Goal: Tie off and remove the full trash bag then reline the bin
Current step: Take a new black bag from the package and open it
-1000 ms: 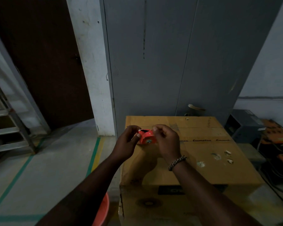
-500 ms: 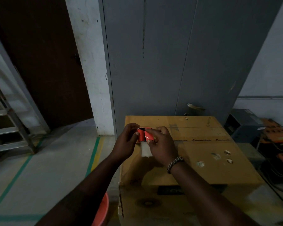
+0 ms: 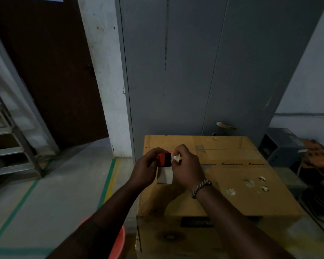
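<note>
Over the left side of a big cardboard box [image 3: 241, 174], a person is holding a small orange and black roll [image 3: 165, 159] up between both hands. The left hand [image 3: 146, 169] is cupping the roll from its left side, fingers curled round the orange end. The right hand [image 3: 187, 169] is gripping from the other side, its thumb and fingers pinching a small white tab [image 3: 176, 157] at the roll's right edge. A pale sheet [image 3: 165, 177] is hanging down from under the roll, between the two palms. Its lower edge is showing just over the box top, and I cannot tell whether it is touching the cardboard. A braided bracelet [image 3: 201, 187] is sitting on the right wrist.

The orange bin [image 3: 118, 242] is standing down by the person's feet, just left of the box. Only a curve of its rim is showing past the left forearm, and what is inside it is hidden from here.

The box is standing in front of a tall grey metal cabinet [image 3: 195, 71], whose handle [image 3: 225, 126] is sticking out just above the box's far edge. A few small pale scraps [image 3: 262, 179] are lying on the right part of the box top. To the right of the box, a dark boxy unit [image 3: 281, 146] and some orange cases [image 3: 318, 159] are sitting low against the wall. Off to the left, a dark brown door [image 3: 51, 71] is standing beside a scuffed white pillar [image 3: 105, 71]. Metal steps [image 3: 6, 146] are showing at the far left edge, and a green tape line [image 3: 107, 180] is running along the grey floor toward the pillar.
</note>
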`<action>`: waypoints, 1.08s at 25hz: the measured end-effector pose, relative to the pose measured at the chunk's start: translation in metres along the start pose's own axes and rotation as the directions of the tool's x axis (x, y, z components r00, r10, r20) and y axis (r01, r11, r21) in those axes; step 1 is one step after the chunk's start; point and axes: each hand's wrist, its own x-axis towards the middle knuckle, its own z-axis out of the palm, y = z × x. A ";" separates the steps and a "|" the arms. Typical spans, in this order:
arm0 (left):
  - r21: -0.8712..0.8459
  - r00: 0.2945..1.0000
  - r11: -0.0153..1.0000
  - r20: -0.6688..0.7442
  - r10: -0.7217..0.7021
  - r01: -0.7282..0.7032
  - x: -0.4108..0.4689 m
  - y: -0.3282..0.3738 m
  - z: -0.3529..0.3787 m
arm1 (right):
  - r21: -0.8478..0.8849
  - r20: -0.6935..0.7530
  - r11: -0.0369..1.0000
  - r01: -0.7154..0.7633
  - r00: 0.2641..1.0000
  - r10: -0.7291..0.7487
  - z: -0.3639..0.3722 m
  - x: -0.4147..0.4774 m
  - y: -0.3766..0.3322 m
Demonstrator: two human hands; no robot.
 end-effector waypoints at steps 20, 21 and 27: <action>0.050 0.988 0.998 -0.148 -0.037 0.045 -0.001 0.004 0.003 | -0.064 -0.024 0.995 0.077 0.997 -0.079 0.002 0.003 0.005; 0.040 0.987 0.999 -0.158 -0.031 0.037 -0.002 0.004 0.002 | -0.059 -0.035 0.995 0.076 0.996 -0.078 0.003 0.004 0.007; -0.047 0.980 0.998 -0.192 -0.058 0.049 -0.002 -0.006 0.001 | -0.004 -0.034 0.998 0.057 0.998 -0.057 0.006 0.006 0.005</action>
